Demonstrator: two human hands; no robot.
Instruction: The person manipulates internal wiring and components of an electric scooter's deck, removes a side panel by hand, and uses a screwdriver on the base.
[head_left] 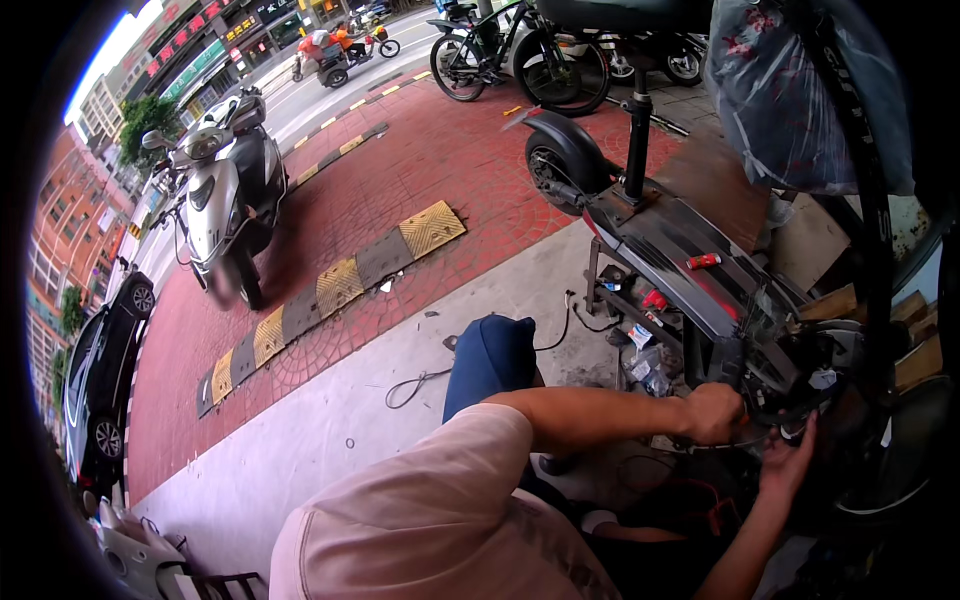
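Note:
A black electric scooter [665, 250] with red edge strips, a rear wheel and a seat post rests raised on a metal frame at the right. My left hand [714, 413] is closed in a fist by its lower front end. A bit of orange shows at the fist, but what it grips is mostly hidden. To the right, my right hand [788, 462] is raised with fingertips and thumb closed round a small dark and silvery part among black cables; its kind is unclear. On the deck lies a small red cylinder [704, 261].
Under the scooter lie small packets and loose parts [648, 372]. A thin cable [415, 382] curls on the pale floor. Yellow-and-black ramp blocks [340, 285] edge the red paving. A silver motor scooter [225, 190] stands left, bicycles [520, 50] behind. Plastic sheeting [790, 100] hangs upper right.

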